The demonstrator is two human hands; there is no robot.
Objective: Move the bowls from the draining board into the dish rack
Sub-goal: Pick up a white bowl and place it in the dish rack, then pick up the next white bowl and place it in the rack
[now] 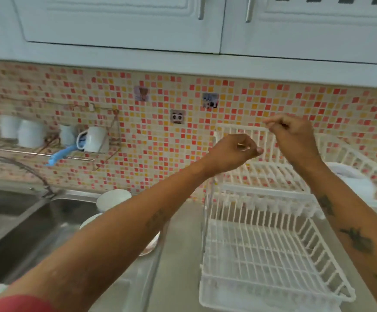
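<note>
A white two-tier wire dish rack [264,255] stands on the steel counter at the right, its lower tier bare. A white bowl [113,199] sits on the draining board beside the sink. A second white bowl [88,222] shows partly under my left forearm, and a brown-rimmed dish [149,247] peeks out below it. My left hand [239,152] is raised in a loose fist beside the rack's upper tier, holding nothing. My right hand [293,134] is above the upper tier's back edge, fingers curled together; nothing shows in it. The view is blurred.
A steel sink [14,221] with a curved tap [19,165] lies at the left. A wall rack [48,152] above it holds white mugs [94,139] and a blue brush [61,154]. Something white [354,183] lies in the rack's upper tier. Cabinets [124,21] hang overhead.
</note>
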